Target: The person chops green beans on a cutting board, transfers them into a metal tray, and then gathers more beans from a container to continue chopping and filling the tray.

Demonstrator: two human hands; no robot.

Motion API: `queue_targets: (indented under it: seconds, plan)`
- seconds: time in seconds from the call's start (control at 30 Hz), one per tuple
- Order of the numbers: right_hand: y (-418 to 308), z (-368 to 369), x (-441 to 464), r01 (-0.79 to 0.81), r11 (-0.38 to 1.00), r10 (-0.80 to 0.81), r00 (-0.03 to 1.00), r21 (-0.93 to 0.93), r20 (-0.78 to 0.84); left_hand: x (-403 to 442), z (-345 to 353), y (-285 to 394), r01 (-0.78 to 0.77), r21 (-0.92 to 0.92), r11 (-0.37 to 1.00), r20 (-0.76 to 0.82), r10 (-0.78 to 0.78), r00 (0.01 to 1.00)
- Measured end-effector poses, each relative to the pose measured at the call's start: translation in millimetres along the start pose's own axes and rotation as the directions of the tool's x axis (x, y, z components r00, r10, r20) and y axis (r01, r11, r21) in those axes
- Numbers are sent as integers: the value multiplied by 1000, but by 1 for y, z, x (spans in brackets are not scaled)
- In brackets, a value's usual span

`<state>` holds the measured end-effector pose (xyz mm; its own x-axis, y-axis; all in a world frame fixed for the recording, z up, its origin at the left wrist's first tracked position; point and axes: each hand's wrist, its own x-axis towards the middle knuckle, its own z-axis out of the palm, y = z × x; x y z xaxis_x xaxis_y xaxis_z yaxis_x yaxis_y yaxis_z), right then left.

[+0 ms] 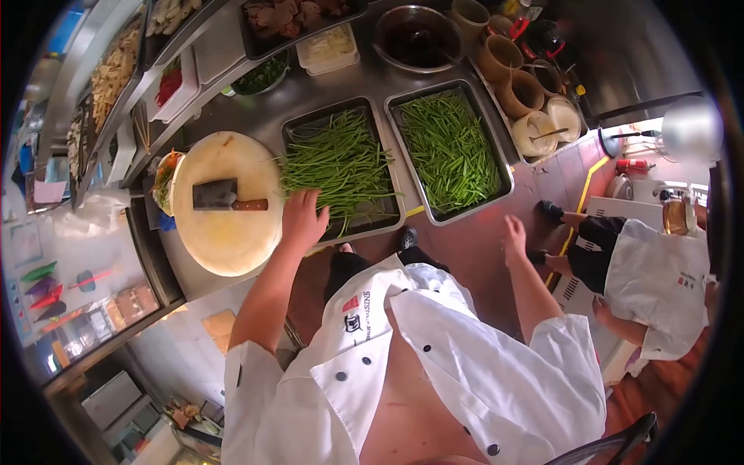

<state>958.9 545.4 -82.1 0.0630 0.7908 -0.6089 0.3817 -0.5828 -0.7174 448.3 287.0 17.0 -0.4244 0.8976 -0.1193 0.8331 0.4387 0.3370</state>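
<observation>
A steel tray (372,225) holds long, thin green stems (337,163), some hanging over its rim. My left hand (304,219) is at that tray's near left corner, fingers stretched toward the stems; whether it touches them I cannot tell. Left of it, a cleaver (225,196) lies flat on a round chopping board (225,240). To the right, a second tray (502,186) is filled with shorter cut green stems (449,151). My right hand (514,240) hangs in the air below this tray's right corner, holding nothing, with its fingers apart.
Behind the trays stand a dark pot (418,39), a white container (327,50) and several seasoning jars (521,94). Shelves with food pans (116,74) line the left. A co-worker in a white jacket (659,287) is at the right.
</observation>
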Motion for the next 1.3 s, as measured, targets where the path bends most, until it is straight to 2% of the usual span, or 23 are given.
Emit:
queue_targets:
  seconds: [0.07, 0.1, 0.17, 0.23, 0.33, 0.4, 0.47, 0.5, 0.57, 0.6, 0.67, 0.7, 0.73, 0.77, 0.83, 0.9, 0.97, 1.0, 1.07, 1.1, 1.17, 1.3]
  plan:
    - [32, 1, -38, -90, 994, 95, 992, -58, 88, 38, -12, 16, -51, 105, 993, -9, 52, 999]
    - [49, 3, -57, -126, 986, 139, 983, -112, 119, 53, -7, 14, -71, 91, 993, -6, 72, 997]
    - [68, 11, -95, -170, 972, 189, 975, -160, 116, 78, 1, 10, -150, 310, 939, 124, 116, 985]
    - [70, 31, -142, -189, 934, 242, 959, -305, 147, 93, 14, -3, -188, 297, 936, 149, 149, 977]
    - [66, 69, -194, -296, 915, 332, 938, -274, 96, 108, 25, -20, -227, 244, 943, 210, 177, 962]
    - [68, 98, -215, -315, 918, 338, 939, -242, 62, 117, 25, -26, -252, 195, 948, 253, 200, 947]
    - [68, 125, -230, -200, 942, 251, 952, -270, 173, 120, 14, -26, -246, 166, 955, 311, 186, 932]
    - [57, 141, -241, -217, 941, 261, 953, -259, 151, 118, 8, -27, -270, 156, 950, 323, 210, 923]
    - [19, 171, -256, -120, 960, 177, 959, -252, 220, 119, -6, -27, -224, 59, 973, 289, 198, 937]
    - [15, 181, -253, -125, 962, 176, 964, -241, 201, 117, -11, -27, -245, 54, 968, 290, 220, 931]
    - [12, 197, -243, -2, 989, 39, 969, -147, 246, 100, -18, -31, -298, 81, 951, 91, 290, 953]
    - [1, 205, -237, 19, 986, 18, 976, -168, 219, 92, -20, -34, -316, 81, 945, 95, 308, 947]
    - [-11, 211, -224, 38, 980, 0, 981, -193, 193, 86, -18, -37, -342, 93, 935, 2, 344, 939]
    - [-9, 219, -203, 114, 974, -90, 988, -195, 125, 79, -13, -40, -363, 106, 926, -88, 373, 924]
    - [-15, 233, -159, 219, 951, -213, 976, -219, 51, 64, 0, -45, -402, 80, 912, -50, 407, 912]
    - [-33, 250, -128, 250, 941, -244, 968, -229, 55, 61, 16, -49, -426, 61, 903, -17, 427, 904]
    - [-57, 269, -115, 275, 907, -269, 961, -319, 63, 58, 29, -54, -482, 55, 874, -111, 485, 867]
    - [-66, 276, -111, 274, 910, -263, 962, -313, 75, 59, 29, -52, -475, 64, 878, -103, 479, 872]
    - [-79, 287, -108, 398, 798, -358, 917, -452, 175, 59, 30, -48, -495, 34, 868, -161, 494, 855]
    - [-82, 291, -113, 451, 772, -430, 889, -448, 154, 59, 27, -43, -486, 40, 873, -154, 486, 860]
    - [-78, 297, -113, 470, 788, -459, 879, -397, 129, 62, 23, -30, -498, 10, 867, -201, 489, 849]
    - [-76, 297, -116, 535, 781, -540, 838, -323, 82, 66, 30, -21, -493, 2, 870, -191, 484, 854]
